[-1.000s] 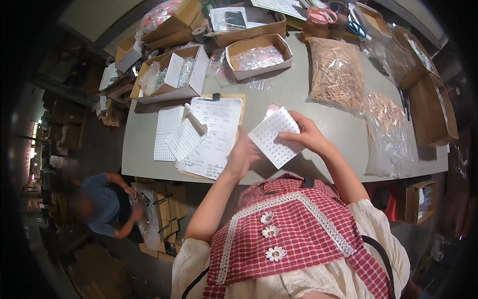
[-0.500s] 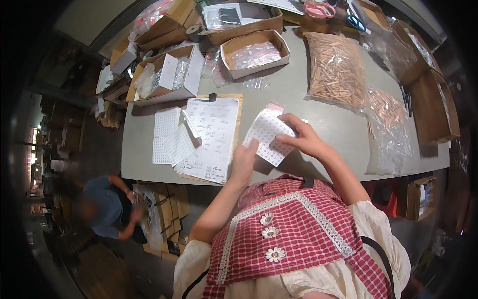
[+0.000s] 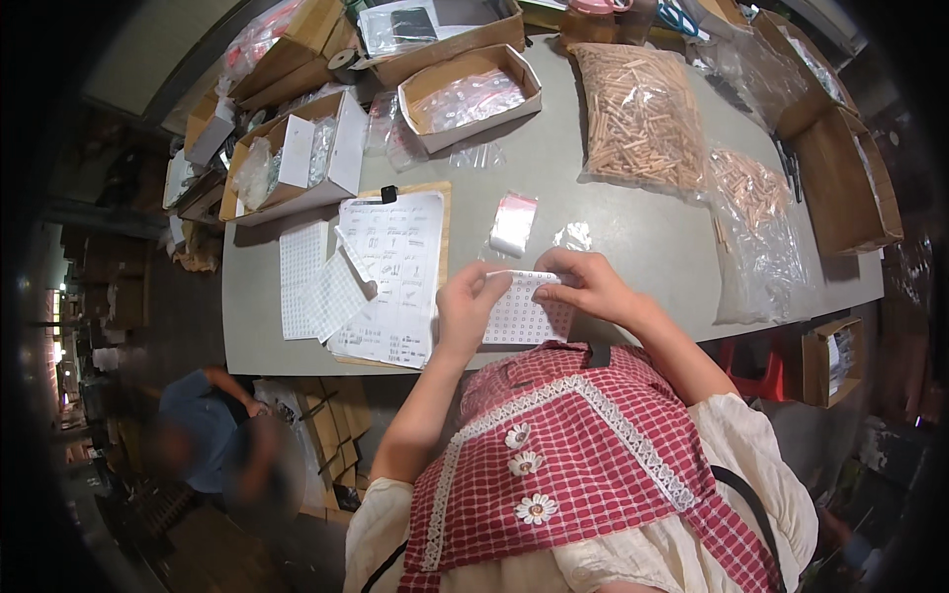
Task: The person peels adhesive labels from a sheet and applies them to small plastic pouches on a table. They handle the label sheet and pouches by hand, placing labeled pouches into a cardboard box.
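Observation:
Close to the table's front edge I hold a small white sheet (image 3: pixel 527 314) printed with rows of tiny round marks. My left hand (image 3: pixel 469 304) pinches its upper left corner, and my right hand (image 3: pixel 591 285) grips the upper right side with thumb and fingers. The sheet's top edge stands raised between the two hands. Just beyond them lies a small clear zip bag (image 3: pixel 513 225) with a red top and something white inside. A crinkled piece of clear plastic (image 3: pixel 572 237) rests to its right.
On the left, a clipboard (image 3: pixel 445 204) bears handwritten papers, with more marked sheets (image 3: pixel 301 267) beside it. Open boxes (image 3: pixel 425 140) of small bags stand behind. Bags of wooden dowels (image 3: pixel 643 119) lie at right, near a cardboard box (image 3: pixel 840 188). A person (image 3: pixel 203 425) works at lower left.
The sheet has been drawn toward me and turned from a slant to nearly square. My right hand has come down to its top edge. The zip bag behind is now uncovered.

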`<state>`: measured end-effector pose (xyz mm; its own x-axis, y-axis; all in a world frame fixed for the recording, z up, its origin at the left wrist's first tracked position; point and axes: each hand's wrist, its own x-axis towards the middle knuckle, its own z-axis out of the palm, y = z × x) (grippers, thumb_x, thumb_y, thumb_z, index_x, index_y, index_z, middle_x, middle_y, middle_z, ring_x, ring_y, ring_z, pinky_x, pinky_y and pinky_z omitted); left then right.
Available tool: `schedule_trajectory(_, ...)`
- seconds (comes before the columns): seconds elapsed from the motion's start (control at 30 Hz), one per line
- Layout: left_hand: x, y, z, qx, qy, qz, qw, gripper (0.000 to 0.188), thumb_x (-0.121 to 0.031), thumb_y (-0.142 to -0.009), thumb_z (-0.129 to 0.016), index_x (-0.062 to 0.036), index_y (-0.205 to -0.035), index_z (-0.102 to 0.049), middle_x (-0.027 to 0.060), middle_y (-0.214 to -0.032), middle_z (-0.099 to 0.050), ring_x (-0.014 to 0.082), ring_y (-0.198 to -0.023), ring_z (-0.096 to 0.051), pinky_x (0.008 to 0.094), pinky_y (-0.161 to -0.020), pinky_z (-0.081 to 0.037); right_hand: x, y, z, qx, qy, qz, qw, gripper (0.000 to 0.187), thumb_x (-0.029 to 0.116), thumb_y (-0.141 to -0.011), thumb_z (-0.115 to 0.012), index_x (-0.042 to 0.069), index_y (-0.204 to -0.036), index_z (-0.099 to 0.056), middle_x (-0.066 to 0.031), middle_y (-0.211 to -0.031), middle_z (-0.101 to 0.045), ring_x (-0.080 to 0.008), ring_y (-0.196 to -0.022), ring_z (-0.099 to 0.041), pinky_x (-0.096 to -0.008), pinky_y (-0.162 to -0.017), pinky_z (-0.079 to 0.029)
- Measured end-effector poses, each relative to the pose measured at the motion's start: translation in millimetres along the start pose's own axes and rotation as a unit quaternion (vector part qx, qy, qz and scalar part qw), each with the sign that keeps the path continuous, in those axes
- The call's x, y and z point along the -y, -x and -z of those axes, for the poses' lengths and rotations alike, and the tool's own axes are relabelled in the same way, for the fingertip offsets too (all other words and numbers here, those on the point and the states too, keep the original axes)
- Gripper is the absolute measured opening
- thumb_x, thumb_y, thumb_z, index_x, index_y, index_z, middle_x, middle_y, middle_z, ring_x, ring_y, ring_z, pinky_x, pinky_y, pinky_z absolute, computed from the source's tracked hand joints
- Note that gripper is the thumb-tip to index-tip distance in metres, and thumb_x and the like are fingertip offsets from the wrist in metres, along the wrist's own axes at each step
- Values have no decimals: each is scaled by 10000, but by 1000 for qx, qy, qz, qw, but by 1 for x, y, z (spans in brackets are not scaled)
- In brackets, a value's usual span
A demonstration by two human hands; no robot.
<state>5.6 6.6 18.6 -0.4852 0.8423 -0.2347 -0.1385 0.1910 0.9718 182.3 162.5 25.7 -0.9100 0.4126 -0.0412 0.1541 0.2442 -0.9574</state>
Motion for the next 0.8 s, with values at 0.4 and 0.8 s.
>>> schedule_trajectory(0.4, 8, 9, -9, -51, -212, -156, 963, 144, -94, -924, -755, -4, -1036, -765, 59, -857, -762, 81, -768, -673, 242, -694, -526, 2, -6, -8, -60, 222, 179, 957, 175, 78, -821, -711, 45, -971, -628, -129, -926, -630, -354, -916, -619, -444, -814, -500)
schedule_trajectory(0.8, 27, 11, -2, -50, -207, -98, 972, 149, -89, -919, -758, 1, -1038, -765, 45, -850, -762, 61, -750, -660, 230, -669, -517, -14, -5, -25, -44, 219, 145, 964, 290, 1, -781, -677, 36, -1060, -608, -147, -1034, -612, -376, -997, -592, -458, -856, -495)
